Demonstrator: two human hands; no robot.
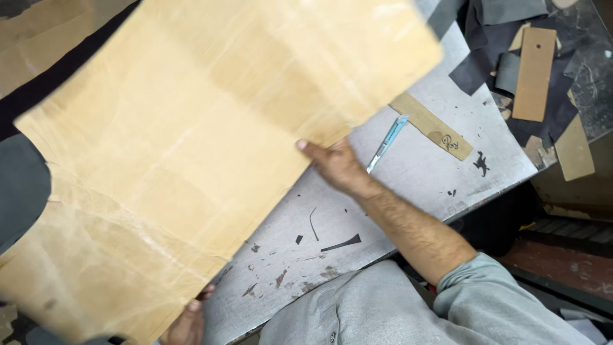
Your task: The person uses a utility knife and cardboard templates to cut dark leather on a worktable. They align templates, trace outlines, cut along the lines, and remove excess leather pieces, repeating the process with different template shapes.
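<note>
So both hands had the big tan sheet (191,153) pinched by its near edge: right hand (335,165) midway along, left hand (188,322) at the lower corner. It ran long from lower-left to upper-right, tilted up over the grey table (408,172), craft knife (387,142) just beside the right hand.

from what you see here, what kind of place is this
Likely a leather or shoemaking workshop: both hands hold a big tan hide over a scuffed grey table, with a utility knife and dark offcuts and card patterns nearby.
</note>
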